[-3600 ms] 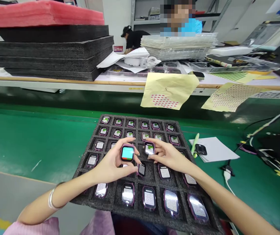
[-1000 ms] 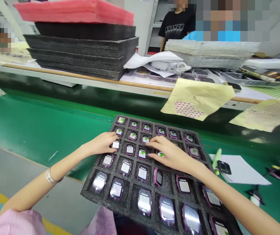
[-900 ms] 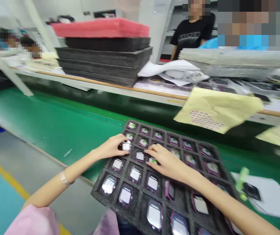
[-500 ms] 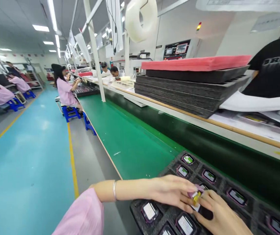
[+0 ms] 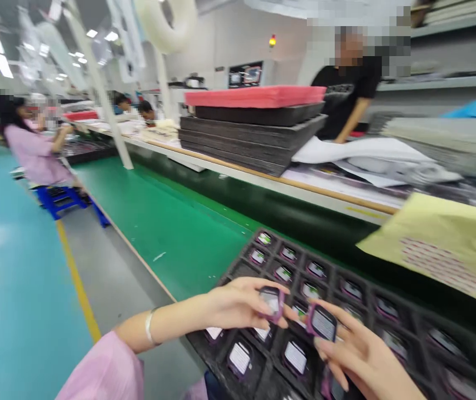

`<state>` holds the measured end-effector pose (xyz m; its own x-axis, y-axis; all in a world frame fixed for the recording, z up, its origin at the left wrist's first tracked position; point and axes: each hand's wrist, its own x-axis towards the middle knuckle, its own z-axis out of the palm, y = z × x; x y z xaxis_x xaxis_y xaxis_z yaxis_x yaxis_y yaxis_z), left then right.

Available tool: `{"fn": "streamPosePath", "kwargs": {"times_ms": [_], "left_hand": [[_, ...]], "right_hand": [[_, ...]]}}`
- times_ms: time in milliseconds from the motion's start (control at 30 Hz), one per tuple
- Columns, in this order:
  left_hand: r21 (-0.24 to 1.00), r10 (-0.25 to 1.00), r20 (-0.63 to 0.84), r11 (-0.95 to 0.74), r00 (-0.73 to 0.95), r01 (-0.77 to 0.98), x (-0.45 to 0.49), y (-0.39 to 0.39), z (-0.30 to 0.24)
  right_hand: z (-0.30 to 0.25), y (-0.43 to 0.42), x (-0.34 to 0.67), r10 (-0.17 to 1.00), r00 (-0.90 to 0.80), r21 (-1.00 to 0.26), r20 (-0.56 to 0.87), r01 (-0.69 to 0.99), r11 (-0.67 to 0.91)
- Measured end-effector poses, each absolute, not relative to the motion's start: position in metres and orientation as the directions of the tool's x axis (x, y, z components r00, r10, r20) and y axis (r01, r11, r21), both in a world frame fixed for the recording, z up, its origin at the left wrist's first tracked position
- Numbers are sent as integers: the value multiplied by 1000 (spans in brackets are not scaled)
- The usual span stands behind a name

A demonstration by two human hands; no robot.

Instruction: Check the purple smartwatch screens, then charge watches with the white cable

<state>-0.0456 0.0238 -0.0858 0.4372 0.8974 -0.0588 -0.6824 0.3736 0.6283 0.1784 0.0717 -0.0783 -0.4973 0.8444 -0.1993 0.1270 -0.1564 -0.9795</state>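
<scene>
My left hand (image 5: 238, 303) pinches a purple-framed smartwatch body (image 5: 271, 301) between thumb and fingers. Its pale grey face is turned partly towards me. A second purple-rimmed smartwatch body (image 5: 323, 322), dark with a white printed label, is gripped by my right hand (image 5: 360, 355). The two pieces are a short way apart, with left fingertips close to the right-hand piece. Both hands are over a black foam tray (image 5: 241, 272) whose square pockets hold several similar watch bodies, such as a white-labelled one (image 5: 239, 357). Another purple-edged piece (image 5: 327, 383) shows partly below my right hand.
The tray rests on a green bench top (image 5: 171, 216). Yellow printed paper (image 5: 437, 250) lies to the right. On the raised shelf stand stacked black foam sheets (image 5: 246, 141) under pink foam (image 5: 254, 97). One person (image 5: 341, 94) stands behind it; another (image 5: 33, 144) sits farther left.
The view has swung right. My hands, earlier close together around a purple piece with a yellow bit, have parted, each now showing a watch body. More of the tray is visible.
</scene>
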Motion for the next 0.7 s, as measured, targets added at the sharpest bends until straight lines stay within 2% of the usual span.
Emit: {"fn": "streamPosePath", "kwargs": {"times_ms": [67,167,367,500,700], "left_hand": [[593,883,-83,416,462,-689,-44,16,-85],[568,866,-167,475,471,-672,-39,12,-88],[757,901,-240,406,361,-512,-21,7,-90],[783,904,-212,385,372,-489,-12,5,-90],[854,922,-136,294,363,-428,-9,3,-91]], "right_hand": [[-69,62,181,812,-536,-971,-230,76,-225],[-62,54,188,771,-609,-969,-185,-17,-246],[-66,42,197,834,-547,-994,-70,-34,-105],[-68,40,198,866,-499,-999,-46,23,-40],[-65,38,204,871,-492,-1000,-6,10,-2]]}}
